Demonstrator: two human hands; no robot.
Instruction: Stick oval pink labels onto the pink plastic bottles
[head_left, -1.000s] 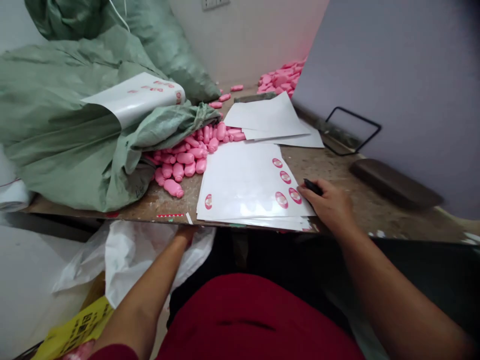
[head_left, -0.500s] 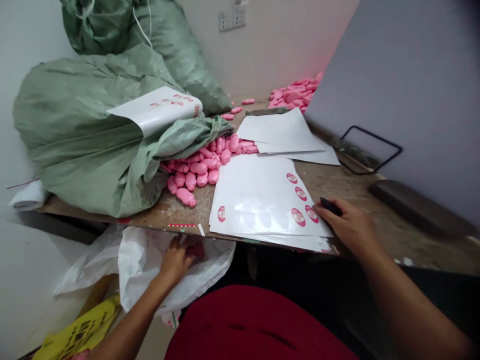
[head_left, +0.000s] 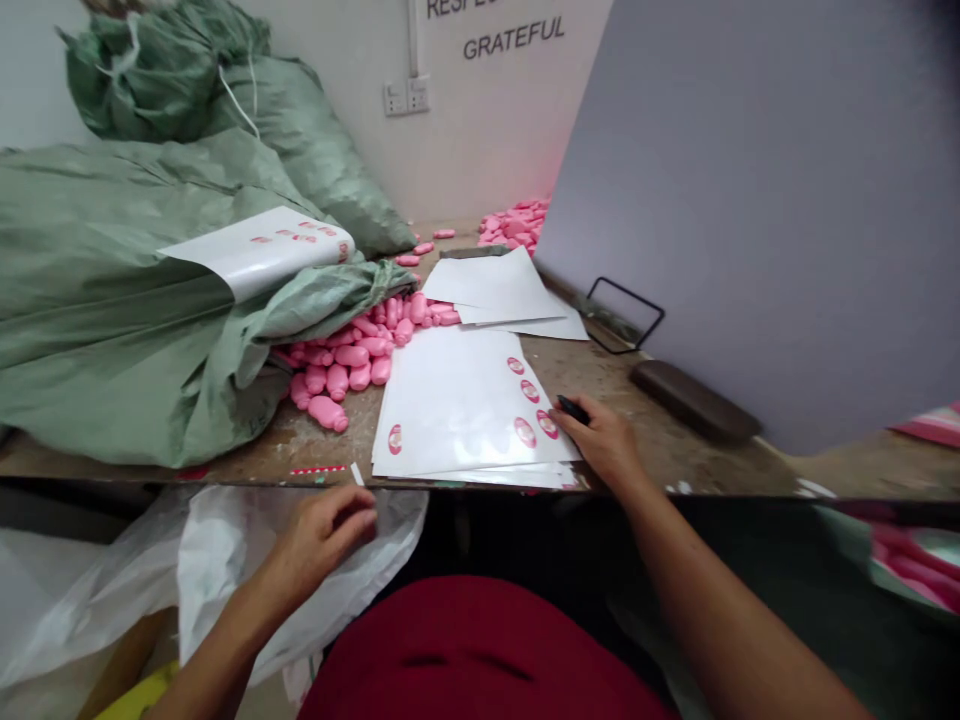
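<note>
In my right hand [head_left: 611, 445] is a small black pen-like tool [head_left: 573, 408], gripped by curled fingers at the right edge of a stack of white sticker sheets [head_left: 457, 405]. A few oval pink-and-white stickers [head_left: 525, 432] remain on the top sheet. My left hand [head_left: 319, 535] hovers at the table's front edge above a white plastic bag [head_left: 217, 560]. Its fingers are loosely bent and apart, with nothing seen in them. Behind and left of the sheets lies a heap of pink bottle-shaped pieces [head_left: 352, 355], one of them [head_left: 328, 413] nearest the edge.
Large green sacks [head_left: 135, 300] fill the left side, with a curled sticker sheet [head_left: 262, 250] on top. More white sheets [head_left: 495, 285] lie behind the stack. A grey panel [head_left: 720, 200], a black wire frame [head_left: 626, 315] and a dark brown case [head_left: 694, 400] are at right.
My left hand has come up out of the plastic bag, leaving the pink piece it had there. My right hand stays by the sheets with the black tool. The view has swung right.
</note>
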